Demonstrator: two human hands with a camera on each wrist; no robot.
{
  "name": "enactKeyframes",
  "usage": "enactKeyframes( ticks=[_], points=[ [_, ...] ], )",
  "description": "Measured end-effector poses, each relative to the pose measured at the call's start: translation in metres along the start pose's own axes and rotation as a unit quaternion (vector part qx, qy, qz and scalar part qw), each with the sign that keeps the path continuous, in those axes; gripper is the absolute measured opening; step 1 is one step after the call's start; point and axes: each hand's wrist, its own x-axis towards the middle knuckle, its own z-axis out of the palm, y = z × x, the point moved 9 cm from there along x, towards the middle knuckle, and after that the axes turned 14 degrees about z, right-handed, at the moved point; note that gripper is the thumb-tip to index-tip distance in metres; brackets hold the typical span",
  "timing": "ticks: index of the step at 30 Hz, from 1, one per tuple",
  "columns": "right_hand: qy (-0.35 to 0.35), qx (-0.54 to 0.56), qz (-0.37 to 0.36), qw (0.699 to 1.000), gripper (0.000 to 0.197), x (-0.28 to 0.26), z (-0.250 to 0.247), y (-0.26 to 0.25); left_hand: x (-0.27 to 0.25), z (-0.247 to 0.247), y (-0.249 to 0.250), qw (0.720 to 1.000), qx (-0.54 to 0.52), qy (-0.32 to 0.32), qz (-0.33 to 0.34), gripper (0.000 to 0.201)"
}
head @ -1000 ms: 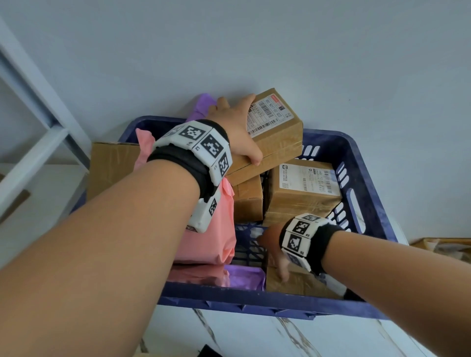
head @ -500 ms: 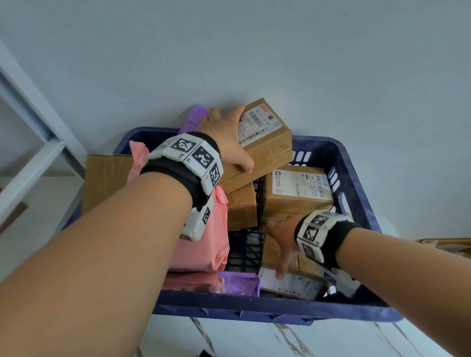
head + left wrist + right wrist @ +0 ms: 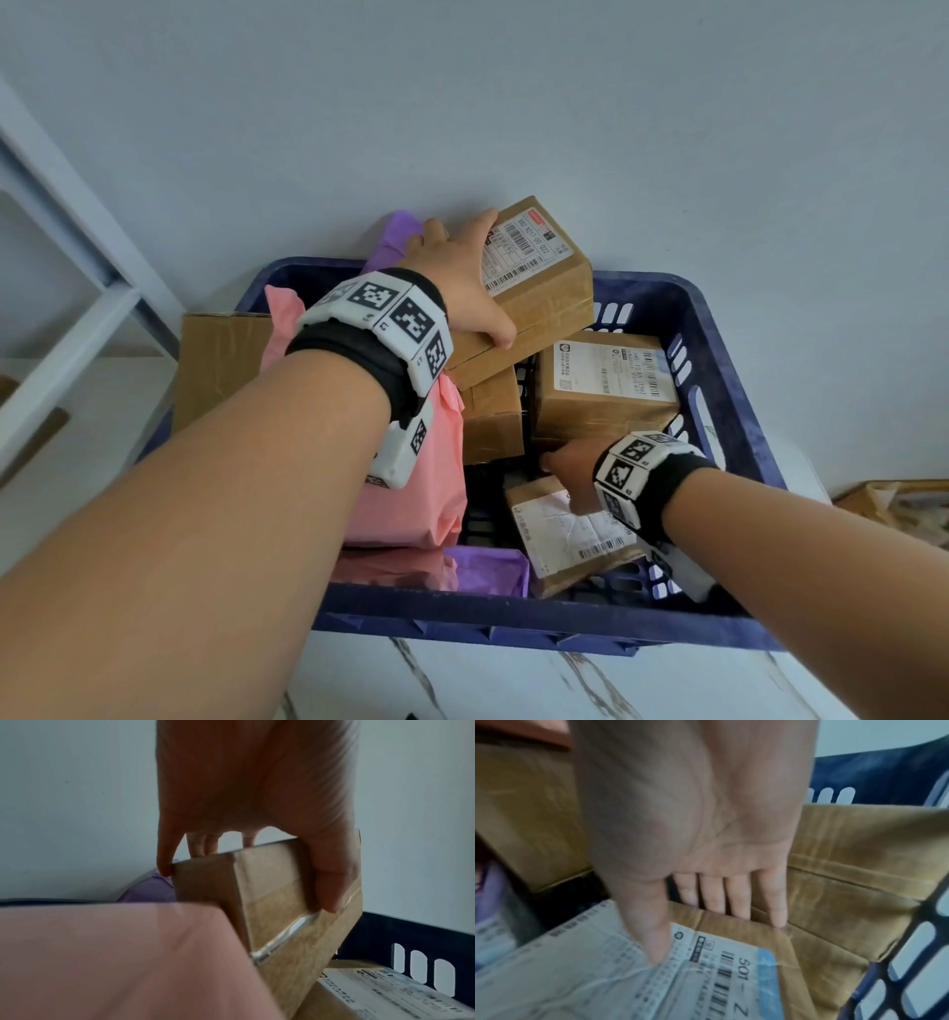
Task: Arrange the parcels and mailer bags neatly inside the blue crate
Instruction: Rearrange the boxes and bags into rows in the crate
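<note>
Brown parcels (image 3: 606, 390), pink mailer (image 3: 411, 493), in blue crate (image 3: 513, 611)

Printed on the flat parcel (image 3: 731, 979) held by the right hand (image 3: 693, 817): "501- Z". On the box (image 3: 544, 293) gripped by the left hand (image 3: 462, 293): roughly "N217 00 022".

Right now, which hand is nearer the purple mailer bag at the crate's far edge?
Left. The left hand grips a tilted box beside that bag; the right hand holds a flat parcel at the near side.
</note>
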Motion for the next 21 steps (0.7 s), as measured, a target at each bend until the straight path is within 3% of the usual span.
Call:
enactKeyframes(
  ticks=[4, 7, 11, 15, 21],
  points=[
    [-0.062, -0.089, -0.009, 0.994, 0.127, -0.002, 0.026, -0.002, 0.001, 0.000, 0.000, 1.000, -0.001, 0.000, 0.001, 0.133],
    [-0.048, -0.136, -0.002, 0.990, 0.139, 0.003, 0.037, -0.014, 0.001, 0.000, 0.000, 1.000, -0.001, 0.002, 0.000, 0.132],
    [-0.001, -0.069, 0.015, 0.997, 0.099, 0.001, 0.031, -0.014, 0.001, 0.000, 0.000, 1.000, -0.002, 0.004, 0.002, 0.132],
    [0.019, -0.033, 0.087, 0.995, 0.081, 0.002, 0.023, 0.010, 0.002, 0.001, 0.000, 1.000, 0.004, 0.005, 0.005, 0.132],
    [0.026, -0.024, 0.056, 0.998, 0.047, -0.001, 0.008, 0.011, 0.003, 0.001, 0.000, 1.000, 0.001, 0.005, 0.008, 0.132]
  ],
)
